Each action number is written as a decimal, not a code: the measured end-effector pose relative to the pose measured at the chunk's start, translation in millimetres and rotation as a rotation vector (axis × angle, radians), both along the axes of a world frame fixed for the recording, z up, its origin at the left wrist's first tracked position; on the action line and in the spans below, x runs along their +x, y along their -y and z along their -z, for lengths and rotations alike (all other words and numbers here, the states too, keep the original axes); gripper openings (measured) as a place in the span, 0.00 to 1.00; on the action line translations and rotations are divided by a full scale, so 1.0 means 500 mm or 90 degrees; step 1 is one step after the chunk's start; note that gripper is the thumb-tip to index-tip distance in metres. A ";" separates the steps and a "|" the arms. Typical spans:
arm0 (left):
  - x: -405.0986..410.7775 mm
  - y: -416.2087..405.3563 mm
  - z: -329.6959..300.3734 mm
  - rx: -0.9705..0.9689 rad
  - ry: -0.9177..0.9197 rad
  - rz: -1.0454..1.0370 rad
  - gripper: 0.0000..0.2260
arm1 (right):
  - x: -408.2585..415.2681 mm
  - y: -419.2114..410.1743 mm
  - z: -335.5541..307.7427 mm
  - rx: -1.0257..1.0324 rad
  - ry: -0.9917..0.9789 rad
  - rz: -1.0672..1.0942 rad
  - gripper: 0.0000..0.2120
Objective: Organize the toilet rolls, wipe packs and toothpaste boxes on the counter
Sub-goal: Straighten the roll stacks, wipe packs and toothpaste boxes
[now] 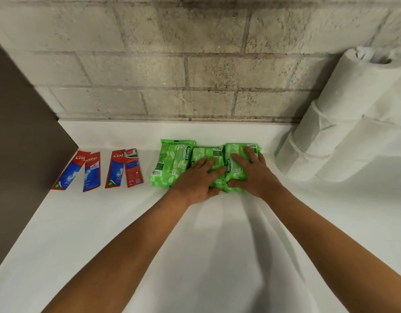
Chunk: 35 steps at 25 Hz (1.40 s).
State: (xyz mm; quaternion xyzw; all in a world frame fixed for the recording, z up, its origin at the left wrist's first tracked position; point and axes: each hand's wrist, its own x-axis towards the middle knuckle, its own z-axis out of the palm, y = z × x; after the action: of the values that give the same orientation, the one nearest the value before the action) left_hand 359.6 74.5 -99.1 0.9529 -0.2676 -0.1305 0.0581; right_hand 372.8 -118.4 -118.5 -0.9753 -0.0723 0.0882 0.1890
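Two bare forearms reach forward over the white worktop [104,222] to a cluster of green wipe packs [172,162] lying flat near the back edge. The left hand [198,177] lies flat on the middle pack [207,152], fingers straight and spread, thumb stretched toward the right. The right hand [251,171] rests on the right pack [236,150] with fingers splayed over the top and the thumb along the pack's near edge; whether it presses or lightly grips I cannot tell. Both palms seem placed to nudge the packs side by side into a neat row. The packs are soft, bright green, printed with white lettering and barcodes, and sit close together, edges touching or overlapping. To their left, well apart, four red-and-blue toothpaste boxes [91,170] lie in two pairs. To the right, white toilet rolls [344,132] are piled against the pale block wall [172,64].
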 end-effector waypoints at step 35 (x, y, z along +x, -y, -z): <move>-0.023 0.060 -0.003 -0.076 -0.039 -0.227 0.39 | -0.018 0.003 -0.026 0.173 -0.119 0.111 0.42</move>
State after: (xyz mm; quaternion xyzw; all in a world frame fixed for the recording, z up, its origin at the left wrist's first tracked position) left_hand 347.9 44.5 -97.7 0.9756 -0.1002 -0.1313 0.1446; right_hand 364.0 -120.0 -105.5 -0.9311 0.0189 0.1509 0.3316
